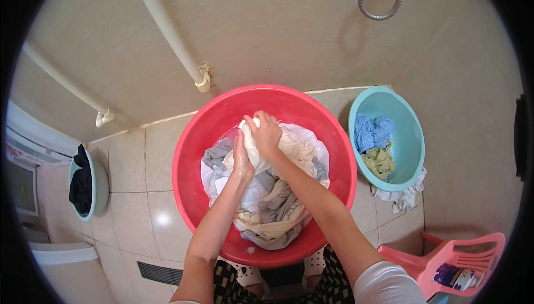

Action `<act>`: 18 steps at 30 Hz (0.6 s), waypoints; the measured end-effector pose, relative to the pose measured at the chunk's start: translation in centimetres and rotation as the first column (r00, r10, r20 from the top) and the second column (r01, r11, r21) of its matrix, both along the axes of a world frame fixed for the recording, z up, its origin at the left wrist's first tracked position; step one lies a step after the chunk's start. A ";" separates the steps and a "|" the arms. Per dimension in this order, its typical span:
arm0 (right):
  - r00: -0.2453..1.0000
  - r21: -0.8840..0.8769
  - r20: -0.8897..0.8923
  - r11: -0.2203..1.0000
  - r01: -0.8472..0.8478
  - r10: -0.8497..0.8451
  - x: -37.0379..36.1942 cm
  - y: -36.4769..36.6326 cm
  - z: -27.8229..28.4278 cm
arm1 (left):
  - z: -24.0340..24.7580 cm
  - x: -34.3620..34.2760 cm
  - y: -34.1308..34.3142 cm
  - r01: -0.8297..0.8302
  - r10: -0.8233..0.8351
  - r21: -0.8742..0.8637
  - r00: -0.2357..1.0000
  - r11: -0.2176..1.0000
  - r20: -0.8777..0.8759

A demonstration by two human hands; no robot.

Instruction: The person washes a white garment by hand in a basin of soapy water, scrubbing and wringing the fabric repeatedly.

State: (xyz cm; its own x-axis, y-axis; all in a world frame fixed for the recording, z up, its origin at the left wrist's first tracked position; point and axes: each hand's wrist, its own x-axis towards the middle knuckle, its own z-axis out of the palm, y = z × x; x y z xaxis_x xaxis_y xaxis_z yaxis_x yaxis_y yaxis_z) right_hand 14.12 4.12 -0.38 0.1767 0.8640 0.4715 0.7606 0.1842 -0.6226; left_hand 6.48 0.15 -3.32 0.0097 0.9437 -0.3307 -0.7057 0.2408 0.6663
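Observation:
A large red basin (192, 137) stands on the floor in front of me, with a heap of wet white, grey and cream laundry (278, 193) in it. Over the far part of the heap, my left hand (242, 157) and my right hand (265, 133) are closed together on a white cloth (250, 143). My left palm presses its side while my right fingers curl over its top. The cloth's lower part runs down into the other laundry, so where it ends is hidden.
On the right, a light blue basin (414, 143) holds blue and yellow-green cloths; a white cloth (409, 197) lies beneath its edge. A pink plastic chair (411, 259) bears a packet. At left stands a pale basin (100, 193) with dark clothes. A floor drain (159, 273), wall pipes and a shower hose (384, 15) show.

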 end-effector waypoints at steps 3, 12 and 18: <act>0.990 -0.118 -0.138 0.992 -0.052 0.035 -1.6 -2.5 0.6 | 1.5 0.5 -0.1 -0.091 0.104 -0.175 0.992 0.980 0.066; 0.904 0.042 -0.155 0.917 -0.396 0.398 -4.1 -10.0 4.8 | -6.3 -5.7 4.9 0.189 -0.296 0.306 0.886 0.933 0.357; 0.894 0.230 -0.022 0.873 -0.430 0.447 -4.2 -9.0 4.5 | -5.9 -4.7 4.2 0.072 -0.176 0.217 0.841 0.974 0.511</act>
State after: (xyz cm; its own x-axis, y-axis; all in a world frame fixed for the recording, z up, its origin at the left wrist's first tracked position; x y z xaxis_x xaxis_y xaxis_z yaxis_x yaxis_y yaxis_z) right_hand 9.91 -4.92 4.09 -0.1563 0.7404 0.6538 0.5253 0.6228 -0.5798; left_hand 1.73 4.35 -9.25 0.2529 0.9653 -0.0653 -0.9335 0.2612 0.2456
